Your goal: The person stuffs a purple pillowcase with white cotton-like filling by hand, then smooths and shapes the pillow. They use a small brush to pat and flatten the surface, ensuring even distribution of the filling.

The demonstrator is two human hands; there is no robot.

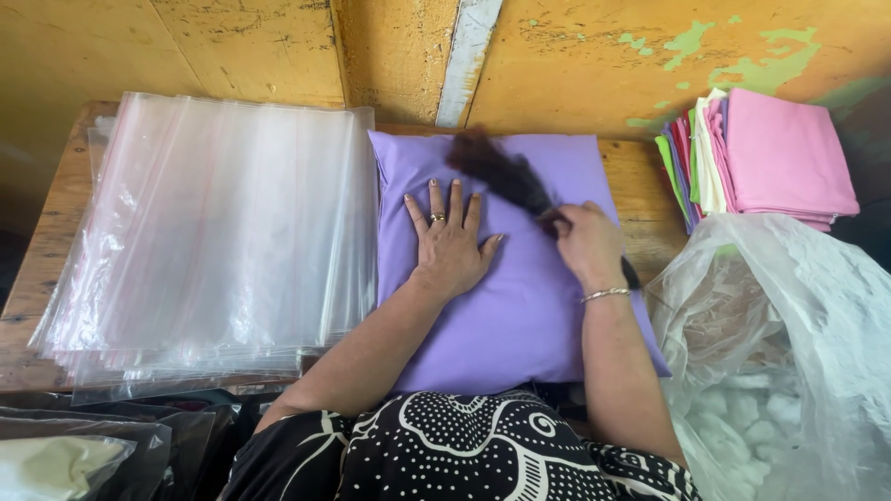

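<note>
- The left hand (450,243) lies open and flat on the purple pillow (506,306), fingers spread and pointing far; the weight of the palm appears to pin the cover so it does not slide on the table.
- The right hand (587,243) is closed around the handle of a dark brush (497,167), whose bristle end is blurred over the far part of the pillow, near its far edge; the blur suggests a sweeping stroke across the fabric.
- The pillow sits in the middle of the wooden table (51,213), its near edge against the person's lap, which puts the whole top face within reach of both hands.
- Just left of the pillow, touching or slightly overlapping its left edge, lies a thick stack of clear plastic bags (209,241), flat and squared up.
- At the far right, a pile of folded fabric covers (780,153) in pink, cream, green and purple leans near the yellow wall (251,46).
- At the near right, a large open plastic sack (798,325) holds white stuffing (742,417), its mouth turned toward the person.
- At the near left, dark plastic bags (121,445) lie below the table edge; what they hold I cannot tell.
</note>
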